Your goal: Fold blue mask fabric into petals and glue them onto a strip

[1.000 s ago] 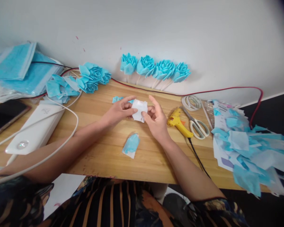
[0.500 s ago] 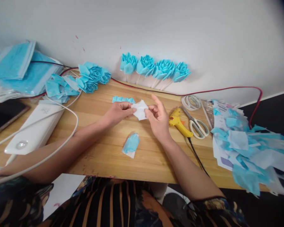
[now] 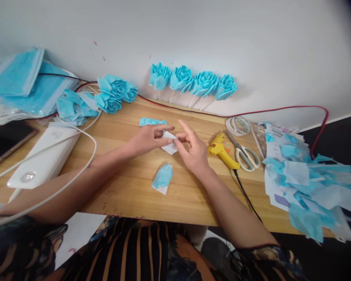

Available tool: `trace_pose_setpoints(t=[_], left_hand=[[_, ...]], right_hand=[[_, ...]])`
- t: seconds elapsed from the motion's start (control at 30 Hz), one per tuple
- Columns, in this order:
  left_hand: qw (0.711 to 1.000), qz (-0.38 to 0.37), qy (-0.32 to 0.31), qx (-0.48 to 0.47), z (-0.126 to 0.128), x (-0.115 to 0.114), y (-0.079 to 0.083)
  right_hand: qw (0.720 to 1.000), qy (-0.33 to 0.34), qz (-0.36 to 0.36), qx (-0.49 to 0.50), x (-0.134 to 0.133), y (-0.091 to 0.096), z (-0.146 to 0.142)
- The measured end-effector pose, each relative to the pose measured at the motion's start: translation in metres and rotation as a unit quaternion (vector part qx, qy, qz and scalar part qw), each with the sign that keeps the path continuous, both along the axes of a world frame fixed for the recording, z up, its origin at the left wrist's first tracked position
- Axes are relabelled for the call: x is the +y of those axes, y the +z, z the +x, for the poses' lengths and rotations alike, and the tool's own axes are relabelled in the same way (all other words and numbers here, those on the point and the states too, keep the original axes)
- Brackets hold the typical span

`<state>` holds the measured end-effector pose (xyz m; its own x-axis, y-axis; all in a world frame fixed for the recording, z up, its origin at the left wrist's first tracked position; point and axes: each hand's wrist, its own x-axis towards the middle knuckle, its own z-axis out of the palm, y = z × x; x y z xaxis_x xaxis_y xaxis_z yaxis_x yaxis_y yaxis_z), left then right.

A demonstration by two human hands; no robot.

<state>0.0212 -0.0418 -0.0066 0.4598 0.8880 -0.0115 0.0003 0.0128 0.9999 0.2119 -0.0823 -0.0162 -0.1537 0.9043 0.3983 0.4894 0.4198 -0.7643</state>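
Between my hands is a small white fabric piece [image 3: 170, 147], cut like a petal. My right hand [image 3: 194, 153] pinches its right edge between thumb and fingers, with the index finger raised. My left hand [image 3: 148, 139] has its thumb against the piece's left side, the other fingers bent behind it and the index finger stretched over the top. Just behind the left hand lies a strip of blue pleated petals [image 3: 152, 121]. A loose stack of blue petal pieces [image 3: 163, 176] rests on the wooden table [image 3: 128, 195], nearer to me.
Several blue fabric roses on sticks [image 3: 181, 79] lean at the wall, and more roses [image 3: 114, 93] lie left. A yellow glue gun [image 3: 222, 151], scissors [image 3: 247, 156] and tape roll [image 3: 238, 126] sit right, beside blue scraps [image 3: 304, 183]. A white cable [image 3: 95, 146] crosses my left arm.
The white piece has turned and folded somewhat between my fingers. My left index finger has stretched out over it, and my right hand has shifted slightly left.
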Motion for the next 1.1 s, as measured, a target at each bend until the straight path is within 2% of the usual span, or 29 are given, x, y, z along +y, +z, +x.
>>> trace_pose_setpoints(t=[0.1,0.27,0.43,0.7,0.93,1.1], left_hand=[[0.999,-0.016,0.017,0.023,0.000,0.000,-0.002],[0.989,-0.047,0.128,-0.049,-0.001,0.002,-0.001],[0.982,-0.070,0.127,-0.118,0.003,-0.001,0.001],[0.983,-0.065,0.114,-0.127,0.011,-0.009,-0.001],[0.978,-0.097,0.098,-0.159,0.012,-0.008,-0.003],[0.977,-0.101,0.082,-0.168,0.011,-0.009,-0.004]], right_hand=[[0.999,0.004,0.038,-0.014,0.001,0.000,0.002],[0.990,-0.034,0.133,-0.023,0.004,0.004,0.008],[0.979,-0.002,0.187,-0.087,0.004,0.008,0.006],[0.985,-0.031,0.154,-0.076,0.007,0.001,0.005],[0.998,-0.054,0.004,0.040,0.005,-0.001,0.003],[0.993,-0.063,-0.038,0.094,0.006,-0.006,0.004]])
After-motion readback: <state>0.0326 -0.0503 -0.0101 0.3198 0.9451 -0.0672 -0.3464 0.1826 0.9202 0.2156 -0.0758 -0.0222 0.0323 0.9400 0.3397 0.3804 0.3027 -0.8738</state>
